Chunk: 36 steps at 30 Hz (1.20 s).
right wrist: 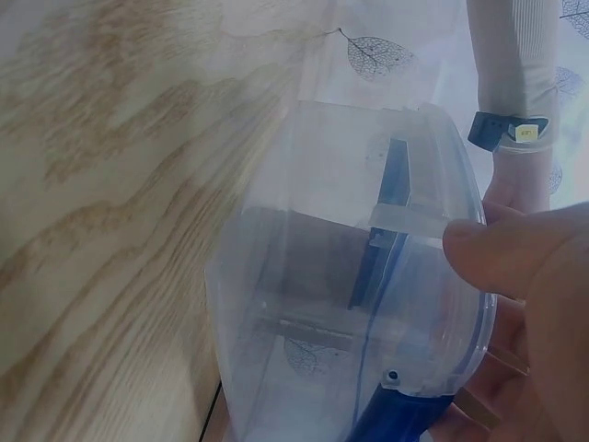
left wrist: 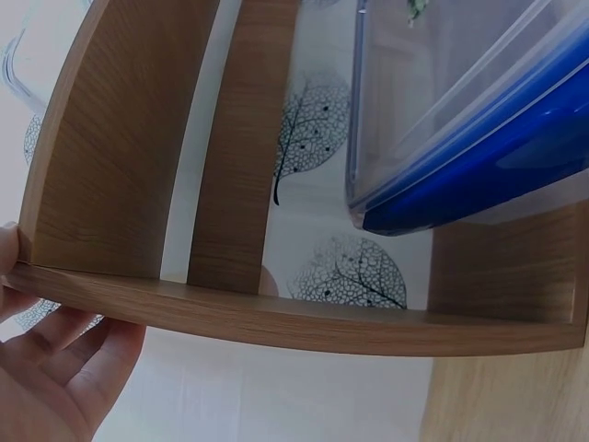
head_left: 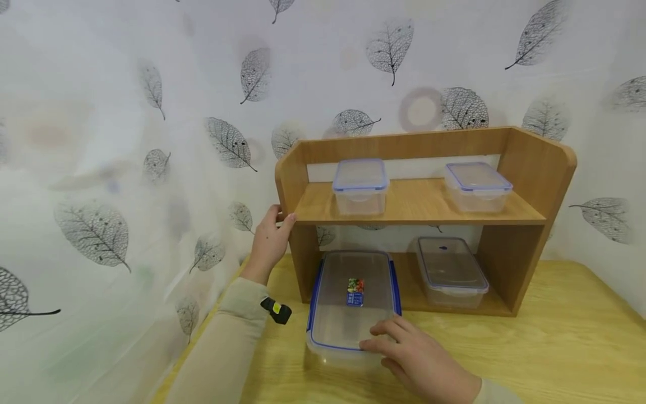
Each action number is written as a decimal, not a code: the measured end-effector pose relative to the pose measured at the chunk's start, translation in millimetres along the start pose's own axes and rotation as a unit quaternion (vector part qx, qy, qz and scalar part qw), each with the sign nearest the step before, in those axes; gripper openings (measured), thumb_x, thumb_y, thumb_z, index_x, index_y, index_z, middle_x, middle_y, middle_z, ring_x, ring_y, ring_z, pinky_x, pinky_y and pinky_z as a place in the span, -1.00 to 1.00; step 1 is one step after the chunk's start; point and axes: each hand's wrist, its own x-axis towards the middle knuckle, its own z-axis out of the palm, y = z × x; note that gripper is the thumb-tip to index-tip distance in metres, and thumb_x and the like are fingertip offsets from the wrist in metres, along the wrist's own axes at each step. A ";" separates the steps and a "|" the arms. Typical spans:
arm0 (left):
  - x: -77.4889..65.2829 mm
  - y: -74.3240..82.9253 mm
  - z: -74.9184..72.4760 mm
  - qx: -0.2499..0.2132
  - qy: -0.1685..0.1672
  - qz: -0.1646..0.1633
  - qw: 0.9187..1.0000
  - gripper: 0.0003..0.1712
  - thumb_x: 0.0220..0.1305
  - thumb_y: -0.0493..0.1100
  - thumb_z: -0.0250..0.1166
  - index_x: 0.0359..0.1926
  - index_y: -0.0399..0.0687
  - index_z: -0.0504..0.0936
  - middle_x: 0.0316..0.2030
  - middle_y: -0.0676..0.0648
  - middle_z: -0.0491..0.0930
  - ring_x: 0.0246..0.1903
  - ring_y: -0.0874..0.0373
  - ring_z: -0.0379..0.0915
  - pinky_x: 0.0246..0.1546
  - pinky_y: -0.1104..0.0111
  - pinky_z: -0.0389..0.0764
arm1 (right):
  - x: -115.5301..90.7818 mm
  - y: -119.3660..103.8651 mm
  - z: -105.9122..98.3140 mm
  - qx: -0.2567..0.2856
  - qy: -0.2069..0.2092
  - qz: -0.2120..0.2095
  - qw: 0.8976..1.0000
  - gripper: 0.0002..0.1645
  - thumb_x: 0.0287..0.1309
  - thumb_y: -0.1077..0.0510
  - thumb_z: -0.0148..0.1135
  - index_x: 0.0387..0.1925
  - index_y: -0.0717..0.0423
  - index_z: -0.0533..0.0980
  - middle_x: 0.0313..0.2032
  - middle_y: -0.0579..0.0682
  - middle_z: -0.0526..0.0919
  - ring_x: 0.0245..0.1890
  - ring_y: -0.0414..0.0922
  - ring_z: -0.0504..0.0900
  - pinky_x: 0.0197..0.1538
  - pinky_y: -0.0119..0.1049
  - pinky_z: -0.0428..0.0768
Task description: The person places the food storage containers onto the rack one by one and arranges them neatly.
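Note:
A large clear food container [head_left: 348,325] with a blue-trimmed lid and a small colored label lies partly in the lower left bay of a wooden shelf [head_left: 421,216]; its front end sticks out over the table. My right hand [head_left: 416,353] is at the lid's front right corner. The right wrist view shows that thumb [right wrist: 483,249] at the front rim beside a pale tab, the other fingers bent over the lid. With my left hand [head_left: 272,241] I grip the shelf's left side panel at middle-board height, thumb at its front edge, fingers around the outside.
Two smaller lidded containers, a left one [head_left: 360,188] and a right one [head_left: 476,188], stand on the upper board. Another clear container [head_left: 451,272] sits in the lower right. The wood-grain table [head_left: 570,342] meets leaf-patterned wall covering [head_left: 151,224] behind and left.

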 end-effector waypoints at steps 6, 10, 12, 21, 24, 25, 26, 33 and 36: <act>-2.6 1.3 -1.2 0.001 -0.003 0.001 1.000 -0.47 0.55 0.17 0.05 0.35 0.02 0.38 0.22 -0.20 0.50 0.12 -0.18 0.53 0.07 -0.06 0.58 | 0.6 1.5 0.7 -0.014 0.002 0.010 1.000 -0.19 -0.07 0.31 0.56 0.23 -0.29 0.55 0.11 -0.18 0.54 0.10 -0.16 0.49 0.03 -0.13 0.65; -2.9 1.0 -0.7 0.005 -0.001 0.001 1.000 -0.45 0.55 0.19 0.05 0.36 0.01 0.37 0.23 -0.21 0.50 0.13 -0.19 0.52 0.07 -0.06 0.59 | 2.4 3.7 2.0 -0.017 -0.005 0.030 0.999 -0.22 -0.04 0.33 0.55 0.21 -0.29 0.57 0.10 -0.17 0.54 0.12 -0.14 0.51 0.22 0.07 0.53; -1.9 0.6 -0.2 0.007 0.000 0.007 1.000 -0.44 0.55 0.19 0.04 0.36 0.00 0.37 0.23 -0.21 0.49 0.14 -0.20 0.52 0.07 -0.06 0.58 | 3.4 5.5 2.4 -0.022 -0.009 0.043 0.999 -0.23 -0.03 0.33 0.55 0.20 -0.30 0.58 0.10 -0.16 0.54 0.14 -0.12 0.52 0.26 0.12 0.47; -2.4 -1.2 -0.3 0.008 0.005 0.006 1.000 -0.45 0.54 0.19 0.05 0.35 0.01 0.39 0.21 -0.21 0.51 0.12 -0.19 0.53 0.06 -0.06 0.59 | 5.4 9.9 5.3 -0.033 -0.012 0.046 0.998 -0.24 -0.04 0.31 0.57 0.19 -0.30 0.59 0.09 -0.16 0.55 0.13 -0.11 0.54 0.28 0.08 0.46; -2.5 -1.6 -0.6 0.012 0.007 0.006 1.000 -0.45 0.54 0.19 0.05 0.35 0.00 0.39 0.20 -0.22 0.51 0.11 -0.19 0.53 0.06 -0.06 0.59 | 6.7 11.5 6.7 -0.035 -0.007 0.048 0.998 -0.24 -0.04 0.31 0.57 0.20 -0.29 0.59 0.09 -0.15 0.55 0.12 -0.10 0.54 0.29 0.07 0.46; -2.7 -1.8 -0.7 0.013 0.007 0.005 1.000 -0.46 0.55 0.18 0.05 0.34 0.00 0.39 0.20 -0.22 0.52 0.11 -0.19 0.54 0.06 -0.06 0.58 | 7.2 12.1 7.1 -0.037 -0.007 0.048 0.998 -0.24 -0.04 0.31 0.57 0.20 -0.29 0.59 0.09 -0.14 0.56 0.12 -0.09 0.54 0.27 0.07 0.47; -2.9 -1.9 -0.9 0.014 0.007 0.005 1.000 -0.46 0.55 0.18 0.05 0.34 0.00 0.39 0.20 -0.22 0.52 0.11 -0.19 0.54 0.06 -0.06 0.58 | 7.8 12.7 7.5 -0.037 -0.008 0.049 0.998 -0.24 -0.03 0.31 0.57 0.19 -0.29 0.59 0.09 -0.13 0.56 0.13 -0.08 0.54 0.26 0.07 0.49; -2.2 -1.3 -0.2 0.017 0.003 0.004 1.000 -0.46 0.55 0.17 0.04 0.35 0.00 0.37 0.21 -0.22 0.51 0.12 -0.19 0.53 0.07 -0.07 0.58 | 13.3 18.6 7.6 -0.038 -0.017 0.064 0.997 -0.29 -0.01 0.33 0.55 0.18 -0.25 0.61 0.06 -0.11 0.57 0.12 -0.02 0.54 0.15 0.02 0.60; -1.4 0.0 0.2 0.015 0.003 0.005 1.000 -0.45 0.55 0.18 0.04 0.36 0.00 0.37 0.21 -0.22 0.51 0.12 -0.19 0.53 0.07 -0.07 0.57 | 16.0 22.0 8.0 -0.042 -0.014 0.064 0.997 -0.31 0.00 0.33 0.55 0.16 -0.25 0.62 0.06 -0.13 0.57 0.08 -0.09 0.53 0.05 -0.13 0.66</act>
